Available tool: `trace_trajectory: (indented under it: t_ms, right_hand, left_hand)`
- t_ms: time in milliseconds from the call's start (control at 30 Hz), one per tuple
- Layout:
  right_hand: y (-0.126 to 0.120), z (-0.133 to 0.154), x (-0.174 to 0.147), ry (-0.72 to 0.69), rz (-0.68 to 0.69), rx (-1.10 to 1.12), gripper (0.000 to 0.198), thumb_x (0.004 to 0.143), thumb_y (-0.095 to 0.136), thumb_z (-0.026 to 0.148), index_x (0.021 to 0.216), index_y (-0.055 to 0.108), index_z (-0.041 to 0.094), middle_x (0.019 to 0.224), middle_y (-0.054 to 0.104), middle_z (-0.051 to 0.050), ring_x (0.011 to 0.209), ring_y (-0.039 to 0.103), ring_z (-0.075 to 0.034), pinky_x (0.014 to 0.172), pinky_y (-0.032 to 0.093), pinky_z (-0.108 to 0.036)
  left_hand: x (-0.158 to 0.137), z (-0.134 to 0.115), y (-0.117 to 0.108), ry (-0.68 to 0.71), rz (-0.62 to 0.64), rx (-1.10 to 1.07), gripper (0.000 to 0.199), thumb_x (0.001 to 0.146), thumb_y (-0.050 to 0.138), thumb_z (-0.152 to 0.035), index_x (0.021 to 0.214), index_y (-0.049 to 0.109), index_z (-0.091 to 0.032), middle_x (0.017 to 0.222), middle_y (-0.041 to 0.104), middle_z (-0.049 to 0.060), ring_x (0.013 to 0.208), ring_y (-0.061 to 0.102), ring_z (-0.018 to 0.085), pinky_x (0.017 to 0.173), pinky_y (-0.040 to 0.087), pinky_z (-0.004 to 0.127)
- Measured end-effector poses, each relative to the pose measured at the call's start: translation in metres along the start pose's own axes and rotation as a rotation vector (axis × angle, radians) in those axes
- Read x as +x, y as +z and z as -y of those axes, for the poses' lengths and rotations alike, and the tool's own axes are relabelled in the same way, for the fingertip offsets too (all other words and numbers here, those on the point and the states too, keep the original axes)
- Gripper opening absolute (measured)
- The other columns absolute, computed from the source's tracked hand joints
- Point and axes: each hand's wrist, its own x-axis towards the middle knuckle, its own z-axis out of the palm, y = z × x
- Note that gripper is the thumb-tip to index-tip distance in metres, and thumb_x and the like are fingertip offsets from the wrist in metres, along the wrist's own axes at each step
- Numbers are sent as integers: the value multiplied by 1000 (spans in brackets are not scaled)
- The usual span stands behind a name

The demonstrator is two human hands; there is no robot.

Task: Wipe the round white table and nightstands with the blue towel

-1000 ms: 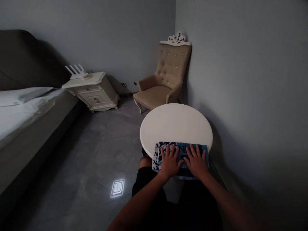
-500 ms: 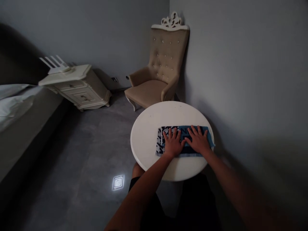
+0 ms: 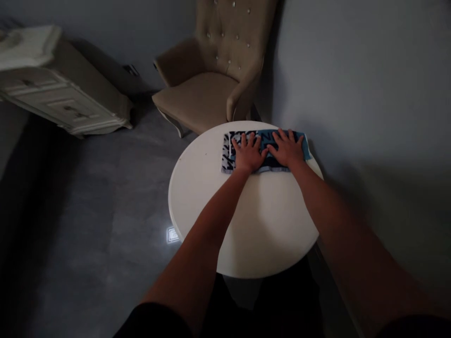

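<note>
Near one o'clock on the table (image 3: 197,197), the towel (image 3: 273,163) is partly hidden by left hand (image 3: 249,155) and right hand (image 3: 290,150), fingers splayed wide. At eleven, the armchair (image 3: 207,96) is cropped.

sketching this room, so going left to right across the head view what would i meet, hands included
White cabinet → bright patch on the floor → left hand → right hand

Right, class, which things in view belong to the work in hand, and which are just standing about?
In use:
- left hand and right hand, spread flat on the towel
- blue towel with black-and-white patterned end
- round white table under it

Standing about:
- tan button-tufted armchair
- white nightstand
</note>
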Motion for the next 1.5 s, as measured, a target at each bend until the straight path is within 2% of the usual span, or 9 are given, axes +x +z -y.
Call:
trace_trajectory:
  t_ms: [200, 300, 400, 667, 967, 1167, 1300, 1400, 1500]
  right_hand:
    - [13, -13, 48, -27, 32, -1, 89, 117, 21, 74, 186, 27, 17, 193, 17, -19, 174, 18, -54, 129, 15, -94]
    - [14, -15, 48, -30, 18, 19, 91, 116, 21, 76, 186, 26, 19, 195, 12, -17, 174, 17, -54, 130, 14, -94]
    - [7, -10, 27, -10, 30, -21, 89, 115, 24, 74, 187, 26, 22, 195, 11, -15, 175, 13, -53, 130, 14, -94]
    - [-12, 9, -96, 28, 30, -74, 83, 117, 28, 68, 184, 35, 20, 193, 22, -17, 176, 16, -51, 130, 21, -93]
    - [-7, 33, -270, 89, 24, -113, 79, 117, 31, 65, 183, 38, 23, 194, 21, -12, 178, 15, -48, 134, 19, -88]
    - [0, 53, -352, 111, 37, -108, 73, 116, 34, 55, 181, 43, 24, 193, 25, -10, 178, 15, -47, 134, 17, -88]
    - [-6, 74, -376, 110, 50, -96, 69, 117, 34, 48, 180, 46, 26, 193, 23, -9, 179, 12, -50, 134, 14, -89]
    - [-13, 96, -377, 92, 113, -27, 77, 116, 34, 66, 184, 38, 30, 196, 11, -7, 179, 4, -52, 133, 17, -90]
    - [-13, 112, -369, 109, 195, 27, 93, 109, 34, 87, 186, 29, 35, 196, 3, -7, 178, -2, -57, 129, 14, -96]
  left_hand:
    - [43, 25, 9, 49, -28, -61, 85, 116, 26, -73, 183, 38, -23, 194, 23, 10, 180, -3, 45, 135, -20, 78]
    - [39, 28, 7, 67, -23, -60, 82, 116, 30, -72, 183, 41, -25, 194, 24, 9, 180, -8, 44, 135, -21, 76]
    - [18, 21, 0, 43, -8, -42, 78, 115, 33, -69, 182, 43, -29, 193, 27, 7, 180, -5, 42, 137, -17, 76]
    - [-85, -20, -4, 58, -31, -24, 73, 115, 37, -64, 179, 49, -31, 192, 32, 9, 179, 14, 42, 138, -4, 82]
    - [-244, -57, 7, 139, -53, -6, 73, 114, 45, -63, 177, 52, -29, 190, 34, 11, 179, 19, 45, 139, 1, 84]
    - [-325, -66, 13, 159, -52, -16, 75, 112, 50, -66, 177, 53, -29, 189, 35, 12, 178, 20, 45, 139, 7, 84]
    - [-346, -49, 0, 173, -55, -93, 66, 112, 56, -56, 170, 61, -27, 186, 43, 10, 175, 35, 36, 144, 27, 64]
    - [-344, -11, -25, 71, -163, -150, 50, 112, 56, -41, 157, 71, -26, 179, 55, 11, 168, 47, 30, 139, 41, 50]
    - [-328, 45, -52, -140, -330, -165, 45, 110, 58, -33, 152, 71, -21, 170, 62, 18, 162, 53, 33, 136, 43, 54]
